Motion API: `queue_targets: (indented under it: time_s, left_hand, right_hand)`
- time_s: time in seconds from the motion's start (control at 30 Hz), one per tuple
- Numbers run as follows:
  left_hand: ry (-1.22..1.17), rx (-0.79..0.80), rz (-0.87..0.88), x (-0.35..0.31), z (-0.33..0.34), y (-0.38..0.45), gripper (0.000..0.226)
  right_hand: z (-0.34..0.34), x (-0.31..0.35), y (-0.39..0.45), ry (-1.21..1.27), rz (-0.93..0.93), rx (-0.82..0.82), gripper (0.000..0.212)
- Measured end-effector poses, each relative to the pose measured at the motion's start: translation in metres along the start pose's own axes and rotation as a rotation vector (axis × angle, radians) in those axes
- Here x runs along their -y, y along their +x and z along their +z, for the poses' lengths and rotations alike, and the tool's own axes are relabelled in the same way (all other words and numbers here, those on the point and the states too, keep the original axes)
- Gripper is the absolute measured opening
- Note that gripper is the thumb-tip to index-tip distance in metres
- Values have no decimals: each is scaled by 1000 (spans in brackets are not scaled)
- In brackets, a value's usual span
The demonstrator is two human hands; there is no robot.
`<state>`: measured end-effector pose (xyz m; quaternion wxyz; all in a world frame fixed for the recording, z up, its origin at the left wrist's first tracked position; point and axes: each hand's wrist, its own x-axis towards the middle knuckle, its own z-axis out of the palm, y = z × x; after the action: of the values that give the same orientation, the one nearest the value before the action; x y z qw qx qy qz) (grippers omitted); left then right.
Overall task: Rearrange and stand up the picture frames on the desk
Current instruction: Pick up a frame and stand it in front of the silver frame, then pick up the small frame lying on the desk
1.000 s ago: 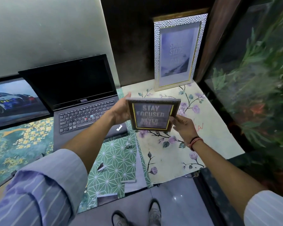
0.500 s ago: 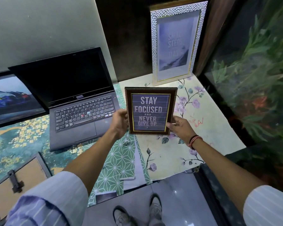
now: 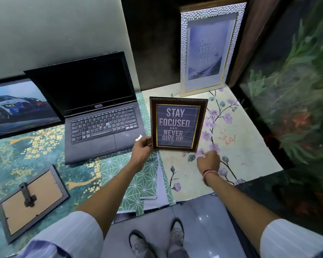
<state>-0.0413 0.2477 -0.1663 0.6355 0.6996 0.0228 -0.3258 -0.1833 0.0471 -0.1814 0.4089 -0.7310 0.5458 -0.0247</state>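
Here we grip the upright brown frame (image 3: 177, 125) by its lower-left edge with our left hand (image 3: 143, 151), while our right hand (image 3: 208, 161) hovers loosely open just below its bottom-right corner.

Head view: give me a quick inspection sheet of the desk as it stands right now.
Surface: desk covered in patterned sheets, floral at right, green geometric in the middle, teal and gold at left.
Job's things: brown frame reading "Stay focused and never give up" upright; silver frame standing against the back wall; grey frame lying face down, stand showing; car picture propped at the far left.
Clutter: open laptop, screen dark.
Grippers: left hand grips the brown frame's lower left edge; right hand is open, just off its lower right corner.
Cables: nothing seen.
Surroundings: green foliage at right; person's shoes on a glossy floor.
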Motion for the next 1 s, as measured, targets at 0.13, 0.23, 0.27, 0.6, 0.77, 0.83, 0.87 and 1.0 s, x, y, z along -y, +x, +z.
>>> queue_targets:
  time_s: [0.13, 0.23, 0.27, 0.6, 0.77, 0.83, 0.87, 1.0]
  left_hand:
    - [-73, -140, -34, 10, -9, -16, 33]
    - [-137, -212, -46, 16, -35, -33, 25]
    - [-161, -226, -54, 19, -50, -38, 25]
    - [-201, -528, -63, 57, -292, -125, 19]
    - [138, -963, -153, 96, -409, -181, 28]
    - [225, -971, -238, 112, -434, -188, 29]
    - [272, -934, -264, 117, -438, -187, 27]
    - [415, -698, -294, 98, -421, -183, 45]
  right_hand:
    - [33, 14, -43, 0, 46, 7, 10]
    - [71, 43, -83, 48, -28, 186, 21]
    - [86, 52, -98, 74, -55, 249, 23]
    - [237, 122, -247, 202, -190, 663, 18]
    - [293, 145, -319, -130, -430, 548, 29]
    - [312, 148, -336, -239, -463, 532, 27]
    - [318, 149, -341, -292, -470, 498, 27]
    - [336, 146, -343, -411, -430, 401, 25]
